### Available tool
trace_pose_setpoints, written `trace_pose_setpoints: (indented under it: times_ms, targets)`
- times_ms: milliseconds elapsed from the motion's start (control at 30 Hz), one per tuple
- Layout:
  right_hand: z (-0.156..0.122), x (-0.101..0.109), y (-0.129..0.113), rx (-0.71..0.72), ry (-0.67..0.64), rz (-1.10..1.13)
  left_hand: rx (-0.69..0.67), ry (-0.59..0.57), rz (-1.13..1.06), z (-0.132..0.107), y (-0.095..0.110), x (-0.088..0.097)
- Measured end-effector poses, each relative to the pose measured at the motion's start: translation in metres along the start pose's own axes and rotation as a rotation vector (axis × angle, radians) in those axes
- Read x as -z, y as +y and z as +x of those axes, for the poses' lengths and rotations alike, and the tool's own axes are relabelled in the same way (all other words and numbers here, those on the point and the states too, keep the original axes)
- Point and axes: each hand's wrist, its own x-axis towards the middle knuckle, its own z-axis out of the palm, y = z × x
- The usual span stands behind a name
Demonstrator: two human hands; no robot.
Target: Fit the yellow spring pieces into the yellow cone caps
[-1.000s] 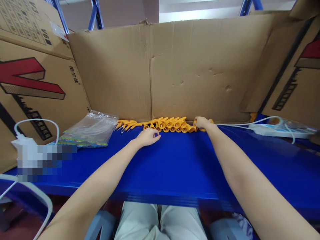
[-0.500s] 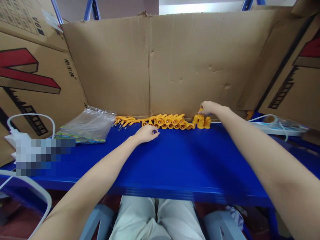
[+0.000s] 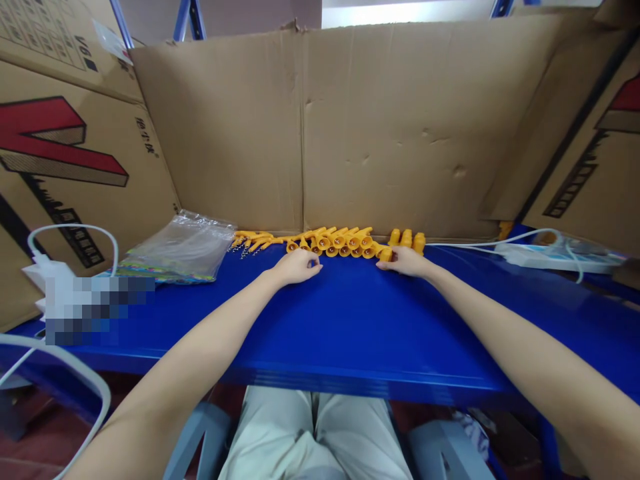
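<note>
My right hand point(image 3: 407, 261) is at the right end of the yellow pieces, its fingers closed on a small yellow plastic cap point(image 3: 385, 255) low at the blue tabletop. Just behind that hand stand several upright yellow caps point(image 3: 407, 238), partly hidden by it. My left hand point(image 3: 299, 267) rests with fingers curled in front of the row, and nothing shows in it. Between and behind the hands lie stacked yellow funnel-shaped pieces point(image 3: 345, 243), their wide open ends facing me, with something shiny inside. Left of them are thin yellow handles with metal corkscrew spirals point(image 3: 250, 248).
Clear plastic bags point(image 3: 180, 250) lie at the left, near a white cable point(image 3: 75, 228) and a blurred-out patch. Cardboard point(image 3: 400, 133) walls off the back and both sides. A white power strip point(image 3: 555, 257) with cords sits at the right. The blue table's front edge point(image 3: 350, 383) is above my lap.
My right hand has come down and slightly left from above the upright yellow caps to the tabletop in front of them. The left hand keeps its place and curled shape.
</note>
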Motion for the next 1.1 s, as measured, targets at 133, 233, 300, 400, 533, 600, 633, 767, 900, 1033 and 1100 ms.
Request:
trace_pose_setpoints:
  times_ms: [133, 233, 300, 400, 533, 600, 633, 767, 900, 1033, 1100]
  targets:
    - [-0.002, -0.003, -0.001, 0.040, 0.027, -0.024, 0.005, -0.004, -0.007, 0.000, 0.001, -0.001]
    - [-0.004, -0.002, -0.007, 0.015, 0.026, -0.095, 0.027, 0.018, 0.023, -0.001, -0.001, 0.004]
    - [-0.006, -0.002, -0.010, 0.014, 0.019, -0.121, 0.089, 0.076, 0.061, 0.000, -0.006, 0.012]
    - [-0.007, -0.003, -0.011, 0.032, 0.011, -0.137, 0.258, 0.216, 0.069, 0.006, -0.026, 0.031]
    - [-0.008, -0.003, -0.012, 0.028, 0.016, -0.160, 0.449, 0.265, 0.152, 0.016, -0.068, 0.054]
    - [-0.008, -0.004, -0.012, 0.020, 0.027, -0.165, 0.495, 0.170, 0.240, 0.019, -0.090, 0.059]
    - [-0.008, -0.004, -0.013, 0.018, 0.029, -0.166, 0.520, 0.112, 0.276, 0.019, -0.099, 0.059]
    - [-0.008, -0.005, -0.012, 0.030, 0.017, -0.174, 0.599, -0.070, 0.320, 0.016, -0.127, 0.049]
    - [-0.008, -0.006, -0.012, 0.037, 0.029, -0.188, 0.610, -0.111, 0.290, 0.015, -0.136, 0.033]
    - [-0.010, -0.004, -0.014, 0.035, 0.021, -0.203, 0.672, -0.086, 0.348, 0.017, -0.135, 0.021]
    - [-0.010, -0.003, -0.016, 0.034, 0.015, -0.216, 0.704, -0.060, 0.362, 0.019, -0.132, 0.016]
